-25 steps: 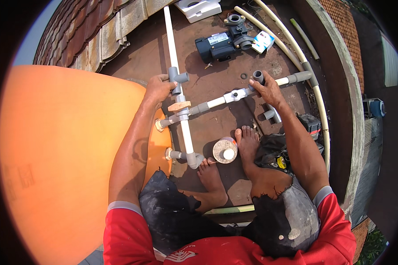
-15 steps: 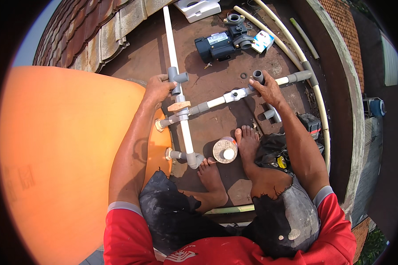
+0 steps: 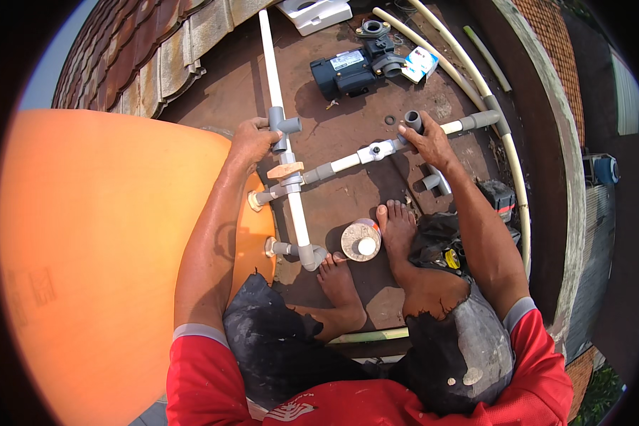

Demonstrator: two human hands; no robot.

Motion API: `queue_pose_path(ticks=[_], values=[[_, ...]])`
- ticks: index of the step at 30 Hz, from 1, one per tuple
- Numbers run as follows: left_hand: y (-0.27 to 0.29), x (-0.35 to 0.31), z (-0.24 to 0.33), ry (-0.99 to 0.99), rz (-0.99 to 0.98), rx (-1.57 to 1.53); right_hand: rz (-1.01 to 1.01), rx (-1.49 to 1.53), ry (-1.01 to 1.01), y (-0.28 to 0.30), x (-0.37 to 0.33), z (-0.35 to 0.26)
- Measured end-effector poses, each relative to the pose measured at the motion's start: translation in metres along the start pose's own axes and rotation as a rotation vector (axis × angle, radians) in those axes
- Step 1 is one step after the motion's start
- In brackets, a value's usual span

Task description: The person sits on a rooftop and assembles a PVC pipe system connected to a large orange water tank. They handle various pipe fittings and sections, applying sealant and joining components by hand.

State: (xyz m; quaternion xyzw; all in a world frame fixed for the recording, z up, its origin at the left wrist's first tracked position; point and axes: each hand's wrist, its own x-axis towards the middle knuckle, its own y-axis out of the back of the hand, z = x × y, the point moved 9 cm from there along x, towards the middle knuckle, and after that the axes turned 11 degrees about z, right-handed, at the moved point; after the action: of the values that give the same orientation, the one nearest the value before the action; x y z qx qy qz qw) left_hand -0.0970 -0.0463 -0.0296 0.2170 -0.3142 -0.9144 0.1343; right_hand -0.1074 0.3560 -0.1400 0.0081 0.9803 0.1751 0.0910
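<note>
My left hand (image 3: pixel 253 144) is closed round a grey pipe tee (image 3: pixel 277 128) on the long white pipe (image 3: pixel 265 57). Below that tee sits a valve with an orange handle (image 3: pixel 285 170). Over to the right, my right hand (image 3: pixel 431 142) grips another grey pipe tee (image 3: pixel 413 122), whose open end points up, on the crosswise pipe (image 3: pixel 346 164). Between the two hands this pipe carries a white valve (image 3: pixel 375 151). A loose grey tee fitting (image 3: pixel 433 182) lies under my right forearm. A round can (image 3: pixel 361 240) with a white cap stands between my feet.
A large orange tank (image 3: pixel 113 234) fills the left side. Beyond the pipes lies a dark water pump (image 3: pixel 348 72) beside a small box (image 3: pixel 419 64). Long cream pipes (image 3: pixel 508 142) curve along the low wall (image 3: pixel 557 92). A black bag (image 3: pixel 433 245) rests by my right foot.
</note>
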Motion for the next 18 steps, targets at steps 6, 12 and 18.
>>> queue_pose_path(ticks=[6, 12, 18], values=[[0.001, 0.009, -0.009, -0.024, -0.022, -0.145, 0.002, -0.01, 0.003, -0.001, -0.001, -0.005], [-0.008, -0.003, 0.021, -0.189, -0.09, 0.073, 0.007, -0.008, 0.002, 0.002, 0.001, -0.001], [-0.014, -0.018, 0.037, -0.27, -0.109, -0.072, 0.006, 0.019, -0.007, 0.002, -0.001, -0.002]])
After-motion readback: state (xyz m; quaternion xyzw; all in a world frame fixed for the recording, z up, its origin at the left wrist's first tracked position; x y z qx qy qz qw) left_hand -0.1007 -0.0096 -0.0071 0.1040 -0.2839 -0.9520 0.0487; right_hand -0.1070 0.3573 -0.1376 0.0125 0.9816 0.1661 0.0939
